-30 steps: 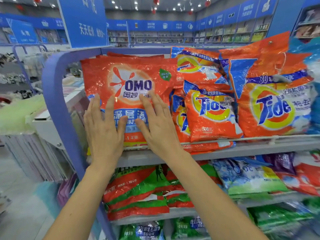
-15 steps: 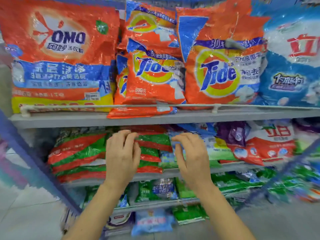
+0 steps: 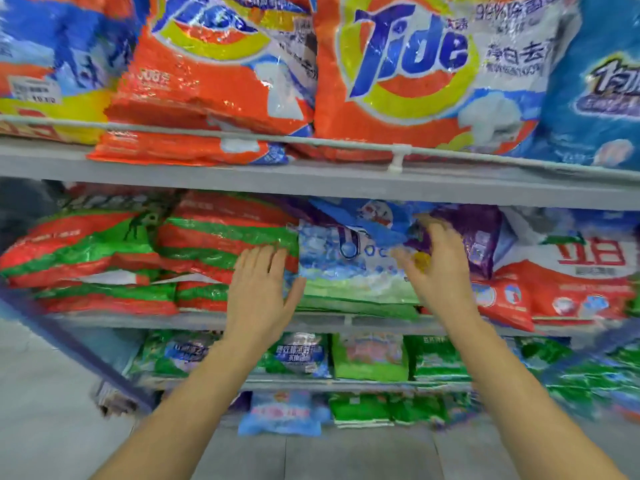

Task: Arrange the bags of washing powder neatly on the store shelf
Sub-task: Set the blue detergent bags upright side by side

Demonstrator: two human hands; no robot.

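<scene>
floor (image 3: 52, 393): pale grey tiles, lower left | upright post (image 3: 69, 341): blue-purple, slanting at the left edge

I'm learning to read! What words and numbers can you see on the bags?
"Tide" on the big orange bag, top shelf.
"98%" near that bag's top edge, followed by Chinese print.
"立白" in red on the white and red bag, second shelf.
"508" faintly on the smaller orange bag.
All other print and the price sticker are too blurred.
</scene>
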